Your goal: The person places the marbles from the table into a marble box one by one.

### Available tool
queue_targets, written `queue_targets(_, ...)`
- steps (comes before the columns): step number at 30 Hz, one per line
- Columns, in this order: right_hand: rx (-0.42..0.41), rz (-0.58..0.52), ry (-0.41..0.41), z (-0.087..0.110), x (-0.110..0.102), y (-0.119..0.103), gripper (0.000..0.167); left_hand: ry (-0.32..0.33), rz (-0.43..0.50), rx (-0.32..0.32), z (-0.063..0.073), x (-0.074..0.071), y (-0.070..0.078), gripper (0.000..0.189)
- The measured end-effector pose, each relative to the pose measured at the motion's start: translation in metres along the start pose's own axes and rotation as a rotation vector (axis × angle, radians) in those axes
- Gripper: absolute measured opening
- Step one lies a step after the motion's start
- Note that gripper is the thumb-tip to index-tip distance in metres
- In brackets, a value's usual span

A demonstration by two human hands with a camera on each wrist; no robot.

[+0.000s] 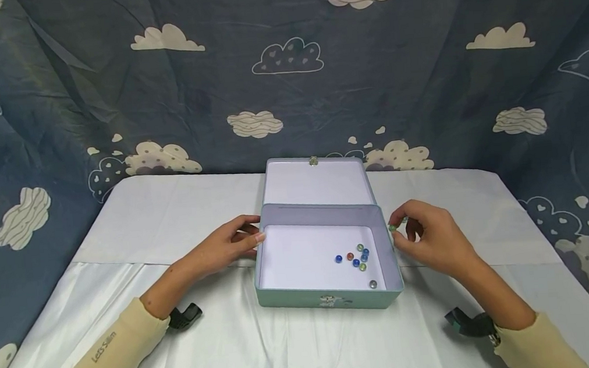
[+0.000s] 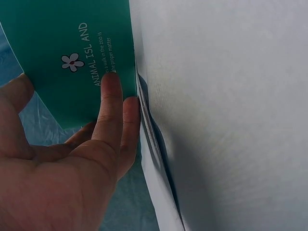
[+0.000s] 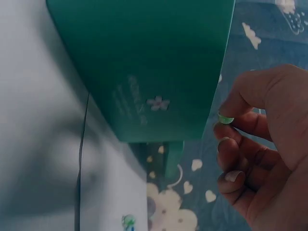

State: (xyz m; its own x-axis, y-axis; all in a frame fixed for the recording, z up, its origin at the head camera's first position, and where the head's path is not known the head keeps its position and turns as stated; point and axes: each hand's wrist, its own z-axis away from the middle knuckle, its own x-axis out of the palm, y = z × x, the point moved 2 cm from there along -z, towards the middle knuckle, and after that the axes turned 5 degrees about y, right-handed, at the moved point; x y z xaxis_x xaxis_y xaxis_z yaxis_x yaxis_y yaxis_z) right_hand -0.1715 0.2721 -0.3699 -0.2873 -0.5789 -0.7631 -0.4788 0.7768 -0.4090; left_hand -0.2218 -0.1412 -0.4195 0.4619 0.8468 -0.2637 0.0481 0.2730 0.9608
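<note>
One tiny green marble [image 1: 392, 228], smooth and slippery, sits pinched in the right hand [image 1: 431, 241] beside the tin [image 1: 331, 300], left hand [image 1: 226, 248] flat.

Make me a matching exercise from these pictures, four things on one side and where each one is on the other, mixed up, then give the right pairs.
Things:
1. left hand
2. right hand
3. cluster of marbles
4. lid

Places or states:
A. lying inside the tin
B. pinching a green marble just outside the tin's right wall
C. swung open, standing behind the tin
D. fingers resting flat against the tin's left outer wall

Pairs: 1-D, 2-B, 3-A, 4-C
</note>
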Motion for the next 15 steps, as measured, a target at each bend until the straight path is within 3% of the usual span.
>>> queue_targets(15,-0.008,-0.009,-0.116,0.004,0.011,-0.021,0.028,-0.008,-0.018,0.014,0.001,-0.001,0.0,0.063)
